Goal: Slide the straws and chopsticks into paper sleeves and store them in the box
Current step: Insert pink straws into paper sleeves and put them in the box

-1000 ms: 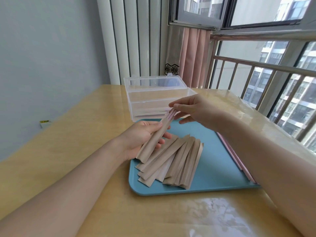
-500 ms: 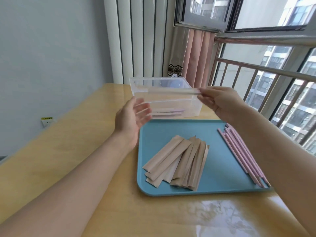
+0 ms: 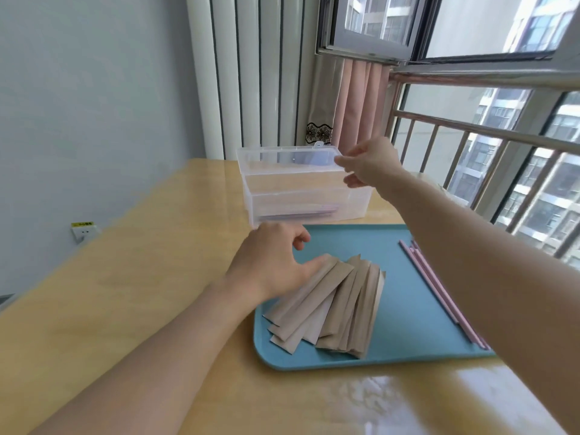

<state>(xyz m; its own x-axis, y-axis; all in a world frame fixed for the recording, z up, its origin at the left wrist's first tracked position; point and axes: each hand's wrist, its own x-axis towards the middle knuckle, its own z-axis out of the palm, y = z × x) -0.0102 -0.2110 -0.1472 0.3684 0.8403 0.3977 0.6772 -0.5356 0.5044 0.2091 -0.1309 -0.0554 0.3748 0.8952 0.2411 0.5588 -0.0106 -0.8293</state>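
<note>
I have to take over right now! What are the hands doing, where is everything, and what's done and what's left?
Left hand: open, holds nothing, thumb touching the top of the paper sleeves.
Right hand: holds nothing visible, fingers loosely curled above the clear box.
Things: sleeves fanned out on the blue tray; pink straws along the tray's right side, partly behind the right arm. The box stands open behind the tray.
Done: some sleeved pieces lie at the bottom of the box.
Left: sleeve the remaining straws and box them. No chopsticks are clearly in view.
</note>
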